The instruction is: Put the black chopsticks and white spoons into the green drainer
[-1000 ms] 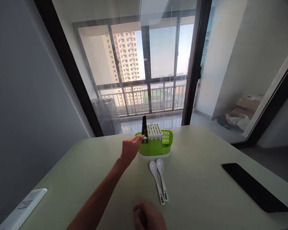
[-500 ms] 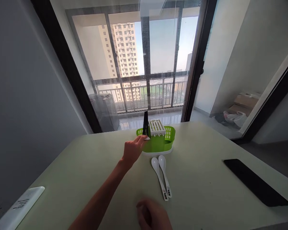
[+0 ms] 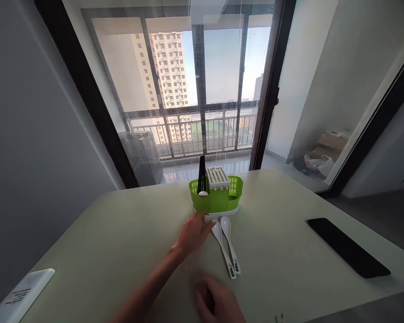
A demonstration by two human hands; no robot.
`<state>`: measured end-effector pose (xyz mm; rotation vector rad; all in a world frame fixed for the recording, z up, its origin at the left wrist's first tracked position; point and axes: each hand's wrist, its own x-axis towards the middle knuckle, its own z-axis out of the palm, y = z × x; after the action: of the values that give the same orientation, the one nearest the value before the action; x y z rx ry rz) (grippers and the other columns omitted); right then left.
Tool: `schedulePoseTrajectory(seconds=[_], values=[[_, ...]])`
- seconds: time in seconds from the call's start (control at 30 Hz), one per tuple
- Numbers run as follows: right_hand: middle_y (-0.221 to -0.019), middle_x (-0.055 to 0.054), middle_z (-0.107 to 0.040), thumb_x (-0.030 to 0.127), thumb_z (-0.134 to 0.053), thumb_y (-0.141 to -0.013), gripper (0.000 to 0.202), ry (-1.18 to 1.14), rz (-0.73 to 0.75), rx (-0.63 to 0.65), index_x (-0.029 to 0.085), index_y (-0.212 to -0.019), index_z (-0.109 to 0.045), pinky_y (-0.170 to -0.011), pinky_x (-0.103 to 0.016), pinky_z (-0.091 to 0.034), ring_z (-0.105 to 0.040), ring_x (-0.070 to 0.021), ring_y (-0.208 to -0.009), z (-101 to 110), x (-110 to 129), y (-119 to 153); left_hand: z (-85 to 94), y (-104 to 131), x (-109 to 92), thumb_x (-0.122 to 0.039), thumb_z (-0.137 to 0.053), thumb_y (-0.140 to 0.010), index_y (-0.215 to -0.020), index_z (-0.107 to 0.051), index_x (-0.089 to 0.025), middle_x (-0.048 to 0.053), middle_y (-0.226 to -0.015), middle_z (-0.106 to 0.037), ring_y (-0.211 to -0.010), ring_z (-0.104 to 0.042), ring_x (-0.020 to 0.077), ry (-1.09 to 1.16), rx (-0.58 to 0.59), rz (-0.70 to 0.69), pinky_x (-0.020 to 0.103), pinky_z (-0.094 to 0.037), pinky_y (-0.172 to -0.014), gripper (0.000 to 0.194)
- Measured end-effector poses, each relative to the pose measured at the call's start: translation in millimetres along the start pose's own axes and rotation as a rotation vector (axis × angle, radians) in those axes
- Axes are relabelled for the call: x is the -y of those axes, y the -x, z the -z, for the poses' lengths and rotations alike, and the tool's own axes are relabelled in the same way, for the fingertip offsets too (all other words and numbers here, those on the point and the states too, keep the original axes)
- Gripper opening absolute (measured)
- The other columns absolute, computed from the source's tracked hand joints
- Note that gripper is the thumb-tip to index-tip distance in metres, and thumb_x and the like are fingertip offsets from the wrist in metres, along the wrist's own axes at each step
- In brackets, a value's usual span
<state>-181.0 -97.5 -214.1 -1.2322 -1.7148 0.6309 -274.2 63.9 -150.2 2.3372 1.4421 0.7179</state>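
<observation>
My left hand [image 3: 194, 232] is just in front of a green utensil basket [image 3: 218, 202], its fingers apart and its thumb beside the bowl of one white spoon [image 3: 217, 229]. Whether the thumb touches that spoon I cannot tell. A second white spoon [image 3: 226, 223] lies alongside, both with handles pointing toward me. Black chopsticks [image 3: 201, 172] stand in the basket's left compartment, with a white rounded piece [image 3: 203, 193] like a spoon bowl in front of them. My right hand [image 3: 218, 299], blurred, is curled closed near the spoon handles, with nothing visible in it.
A slotted white holder [image 3: 217, 177] tops the basket's middle. To the right on the pale table [image 3: 121, 242] lies a flat black object [image 3: 348, 246]. At the left edge is a white box-like item [image 3: 30, 291]. Behind the table is a glass door with a dark frame [image 3: 267, 89].
My left hand has let go of the white piece in the basket's left compartment and moved down toward the spoons on the table. The right hand stays curled. The view has shifted slightly.
</observation>
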Motion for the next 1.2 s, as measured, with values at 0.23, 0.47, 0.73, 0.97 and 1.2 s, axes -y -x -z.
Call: schedulePoseTrajectory(seconds=[0.23, 0.47, 0.73, 0.97, 1.2], values=[[-0.062, 0.003, -0.058, 0.026, -0.056, -0.094, 0.014, -0.017, -0.002, 0.021, 0.02, -0.083, -0.063, -0.051, -0.02, -0.034, -0.054, -0.0116, -0.054, 7.3, 2.3, -1.7, -10.8, -10.0, 3.6, -0.043, -0.057, -0.094, -0.086, -0.062, -0.021, 0.008, -0.1, -0.073, -0.092, -0.07, 0.0249, 0.078, 0.119, 0.004, 0.034, -0.05, -0.077, 0.023], [-0.062, 0.002, -0.057, 0.035, -0.053, -0.099, 0.024, -0.025, -0.034, 0.012, 0.021, -0.084, -0.064, -0.054, -0.021, -0.035, -0.053, -0.0122, -0.056, 3.5, 0.3, 1.9, 39.5, 5.0, 7.7, -0.06, -0.046, -0.097, -0.093, -0.054, -0.021, 0.003, -0.096, -0.074, -0.045, -0.066, 0.0131, 0.313, 0.275, 0.089, 0.024, -0.041, -0.038, 0.039], [-0.061, 0.002, -0.057, 0.037, -0.055, -0.096, 0.023, -0.164, -0.091, -0.017, 0.02, -0.094, -0.071, -0.054, -0.022, -0.038, -0.053, -0.0129, -0.054, -6.6, -1.0, 4.7, 167.7, 12.9, -5.4, -0.056, -0.066, -0.09, -0.091, -0.061, -0.02, 0.0, -0.076, -0.074, -0.035, -0.056, 0.0081, 0.352, -0.274, 0.141, 0.02, -0.036, -0.034, 0.036], [-0.06, 0.002, -0.057, 0.04, -0.056, -0.095, 0.023, -0.17, -0.047, -0.019, 0.021, -0.092, -0.07, -0.053, -0.022, -0.038, -0.053, -0.0133, -0.052, -8.7, -4.9, 4.0, 200.9, -9.9, -19.4, -0.048, -0.067, -0.091, -0.095, -0.059, -0.021, 0.001, -0.1, -0.076, -0.037, -0.056, 0.0052, 0.243, -0.865, 0.072, 0.02, -0.039, -0.038, 0.028], [-0.06, 0.002, -0.056, 0.037, -0.055, -0.094, 0.022, -0.184, -0.067, -0.009, 0.021, -0.093, -0.071, -0.053, -0.022, -0.038, -0.051, -0.0129, -0.053, -9.6, -4.0, 3.1, 155.5, -45.5, 0.8, -0.049, -0.058, -0.097, -0.102, -0.066, -0.023, -0.005, -0.064, -0.07, -0.039, -0.059, 0.0108, -0.015, -0.646, -0.014, 0.022, -0.043, -0.047, 0.028]])
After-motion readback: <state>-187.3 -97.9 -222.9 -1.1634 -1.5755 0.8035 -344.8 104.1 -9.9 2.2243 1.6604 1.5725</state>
